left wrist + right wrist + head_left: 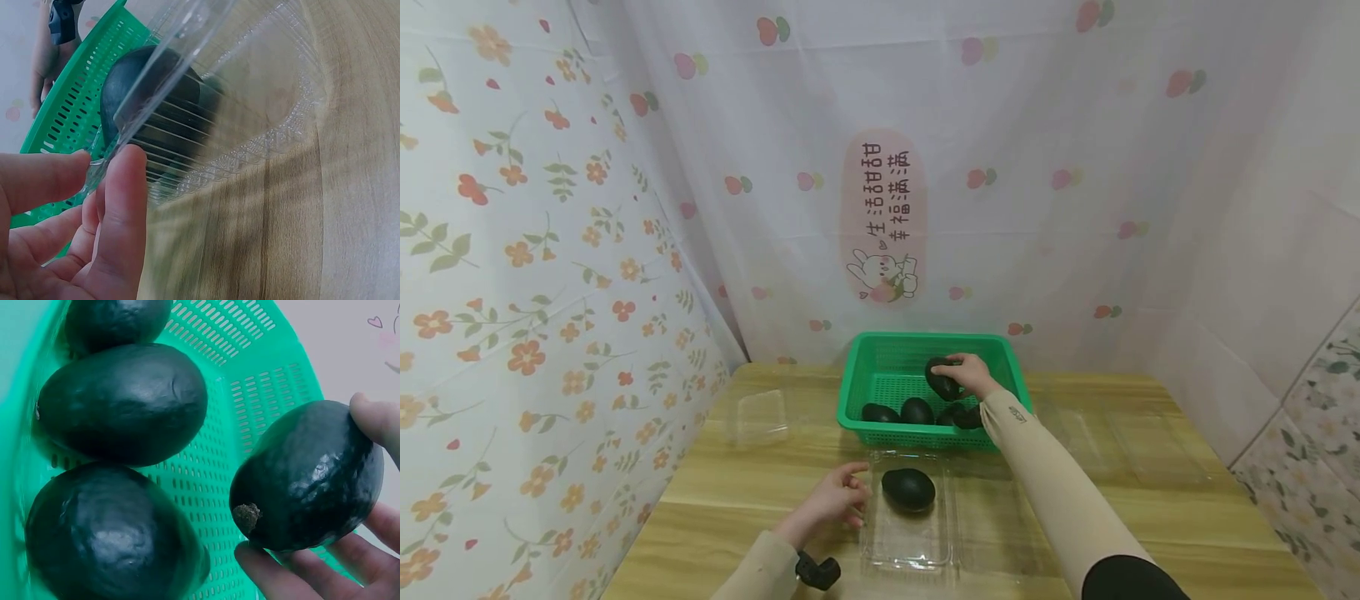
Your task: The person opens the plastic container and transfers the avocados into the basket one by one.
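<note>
My right hand [973,375] grips a dark avocado [306,481] by its sides, above the green plastic basket [928,337]. In the right wrist view its stem scar faces the camera. Several more avocados [125,403] lie along the basket's near side. In front of the basket stands a clear plastic box [910,546] with one avocado [908,490] in its far half. At the box's left edge is my left hand [835,500]. The left wrist view shows its thumb and fingers [125,212] pinching the thin clear rim.
Another clear plastic container [762,417] sits at the table's back left. Faint clear containers [1157,446] lie on the right side of the wooden table [700,533]. Printed curtains [1037,250] hang behind and at both sides.
</note>
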A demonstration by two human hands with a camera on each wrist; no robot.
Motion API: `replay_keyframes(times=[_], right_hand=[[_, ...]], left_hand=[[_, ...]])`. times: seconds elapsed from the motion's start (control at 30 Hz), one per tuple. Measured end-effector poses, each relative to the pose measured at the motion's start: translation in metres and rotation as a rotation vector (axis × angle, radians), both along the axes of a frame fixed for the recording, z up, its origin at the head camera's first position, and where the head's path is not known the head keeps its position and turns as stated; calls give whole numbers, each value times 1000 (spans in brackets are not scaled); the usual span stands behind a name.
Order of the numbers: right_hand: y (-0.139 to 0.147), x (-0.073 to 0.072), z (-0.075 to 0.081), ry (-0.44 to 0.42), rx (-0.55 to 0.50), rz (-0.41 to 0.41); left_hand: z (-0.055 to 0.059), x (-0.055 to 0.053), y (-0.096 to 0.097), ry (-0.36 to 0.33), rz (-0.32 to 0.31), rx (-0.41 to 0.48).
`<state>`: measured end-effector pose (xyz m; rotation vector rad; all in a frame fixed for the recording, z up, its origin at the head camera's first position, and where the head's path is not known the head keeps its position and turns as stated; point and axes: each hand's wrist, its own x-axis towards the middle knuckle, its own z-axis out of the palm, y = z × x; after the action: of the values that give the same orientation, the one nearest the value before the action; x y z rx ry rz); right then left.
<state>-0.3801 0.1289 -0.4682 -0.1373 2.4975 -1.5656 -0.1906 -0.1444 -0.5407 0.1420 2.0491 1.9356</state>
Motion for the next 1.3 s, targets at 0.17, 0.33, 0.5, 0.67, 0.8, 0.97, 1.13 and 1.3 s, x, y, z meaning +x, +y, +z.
replay_keyframes(times=[0.17, 0.33, 0.5, 0.67, 0.8, 0.97, 1.13, 1.3], right_hand=[[0, -1, -4, -6, 0, -8], [-2, 0, -5, -8, 8, -11], [-4, 2, -5, -21, 11, -19], [-6, 3, -7, -33, 17, -30], [-6, 2, -10, -43, -6, -40], [-6, 2, -12, -60, -29, -52], [-6, 4, -12, -53, 14, -55], [-6, 7, -11, -26, 74, -74]], left_hand=[[2, 1, 0, -1, -1, -12], [2, 1, 0, 3, -2, -18], [2, 1, 0, 11, -1, -23], [1, 1, 0, 4, 1, -11], [1, 1, 0, 4, 1, -10], [1, 2, 0, 5, 3, -15], [2, 2, 0, 3, 6, -17], [1, 1, 0, 3, 2, -18]])
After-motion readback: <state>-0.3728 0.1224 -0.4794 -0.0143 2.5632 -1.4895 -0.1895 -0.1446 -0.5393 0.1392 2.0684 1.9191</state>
